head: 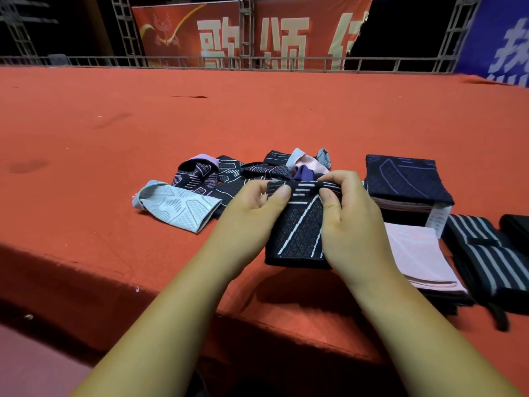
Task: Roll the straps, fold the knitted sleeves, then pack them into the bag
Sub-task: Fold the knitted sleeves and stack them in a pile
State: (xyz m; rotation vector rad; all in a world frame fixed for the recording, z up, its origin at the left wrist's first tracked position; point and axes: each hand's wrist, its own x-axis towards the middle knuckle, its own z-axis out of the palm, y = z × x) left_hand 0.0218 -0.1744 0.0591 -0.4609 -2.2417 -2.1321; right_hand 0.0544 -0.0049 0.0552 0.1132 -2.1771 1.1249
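On red carpet (257,116) before a banner (217,30), left hand (252,213) and right hand (352,216) pinch a dark sleeve (297,233).

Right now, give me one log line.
step: folding; left hand: pinches dark sleeve; right hand: pinches it too; loose pile: behind-left

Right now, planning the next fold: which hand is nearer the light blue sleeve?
Left. The left hand is just right of the light blue sleeve; the right hand is farther right.

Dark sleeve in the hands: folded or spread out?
Folded. The dark sleeve is a compact rectangle with a thick, layered lower edge; left hand and right hand pinch its top edge.
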